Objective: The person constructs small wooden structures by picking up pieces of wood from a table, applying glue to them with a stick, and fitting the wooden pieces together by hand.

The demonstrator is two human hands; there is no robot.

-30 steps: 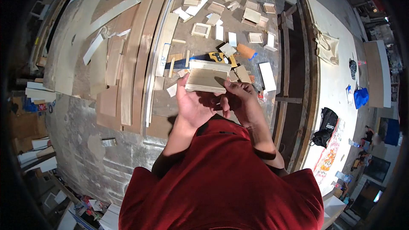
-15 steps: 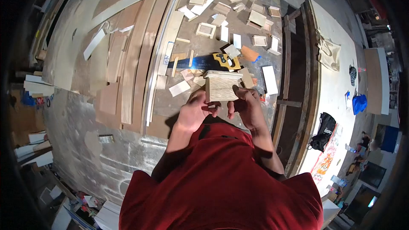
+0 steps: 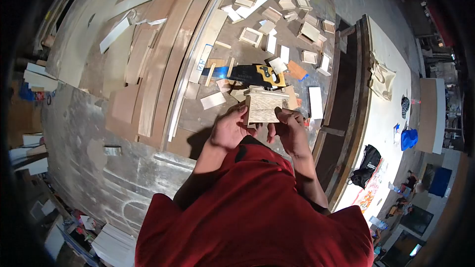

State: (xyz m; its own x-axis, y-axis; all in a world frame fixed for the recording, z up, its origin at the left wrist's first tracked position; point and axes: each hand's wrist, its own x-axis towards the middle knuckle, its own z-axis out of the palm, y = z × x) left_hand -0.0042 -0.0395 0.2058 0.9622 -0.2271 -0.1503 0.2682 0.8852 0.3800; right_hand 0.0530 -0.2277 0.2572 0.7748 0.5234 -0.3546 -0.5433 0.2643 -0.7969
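Observation:
A small wooden box (image 3: 263, 109) with a projecting strip along its far edge is held up in front of my red shirt. My left hand (image 3: 229, 127) grips its left side, thumb at the edge and fingers underneath. On the right side, my right hand (image 3: 292, 131) closes on its lower corner, the thumb on the front face. The fingertips beneath the box are partly hidden. Just beyond lies a handsaw (image 3: 245, 75) with a yellow and black handle.
Several small wooden boxes (image 3: 251, 36) and white pieces (image 3: 315, 103) lie scattered on the work surface ahead. Long boards (image 3: 170, 54) are stacked to the left. Rightward stands a pale-topped table (image 3: 391, 113) with a black bag (image 3: 366, 166) and a cloth bag (image 3: 382, 81).
The view has turned slightly, so the surroundings appear shifted. The wooden box stays in both hands, its face tilted a little more toward me, and my left thumb now rests at its left edge.

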